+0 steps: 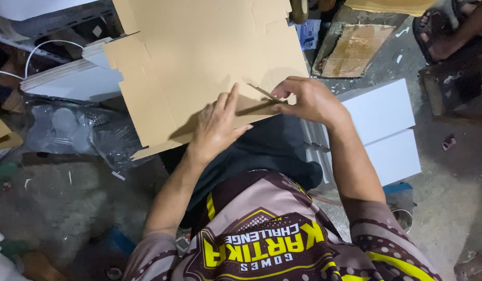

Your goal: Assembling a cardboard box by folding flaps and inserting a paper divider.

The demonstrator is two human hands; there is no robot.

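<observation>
Flap tear: the narrow flap [262, 93] pinched up by the right hand [311, 101] could be ripped at its root — judged likely if it is pulled across the cut instead of along the scored line.
Crooked fold: a skewed crease could be made if the sheet slides under the left hand [217, 127], since the sheet is only pressed flat there, not gripped.
Sheet slip: the cardboard sheet [199, 57] is rested partly on the lap and partly over the clutter in front, so it could be tipped forward by an uneven push.
Left hand fingers: spread wide and laid flat on the near edge of the sheet, nothing held.
Right hand fingers: curled narrow, thumb and forefinger closed on the flap at the sheet's near right corner.
Sheet look: plain brown corrugated board, die-cut with slots and tabs, unfolded and flat — its near edge is shadowed by both hands.
Surroundings: stacked white boxes [387, 130] are seen just right of the lap; a bag of clear plastic lids [69, 130] lies to the left on the floor.
</observation>
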